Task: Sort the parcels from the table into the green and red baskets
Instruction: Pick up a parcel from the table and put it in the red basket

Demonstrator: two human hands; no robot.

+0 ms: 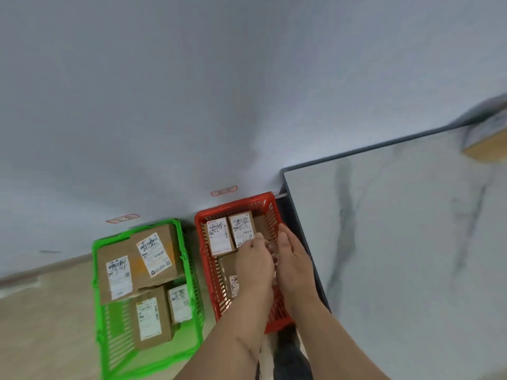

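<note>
Both my hands reach down into the red basket [201, 250] on the floor. My left hand [255, 266] curls its fingers over the near edge of a labelled brown parcel [241, 227] at the basket's far end. My right hand [295, 263] lies with straight fingers along that parcel's right side, by the basket's right wall. A second labelled parcel [218, 238] lies to its left, and a third parcel [228, 270] is partly hidden under my left hand. The green basket [96, 272] to the left holds several labelled parcels [153, 256].
The white marble-patterned table [397, 242] stands right of the red basket, its dark edge close to my right forearm. A blurred cardboard parcel [487, 149] sits at the table's far right. Two small red-framed tags [223, 191] are stuck on the wall behind the baskets.
</note>
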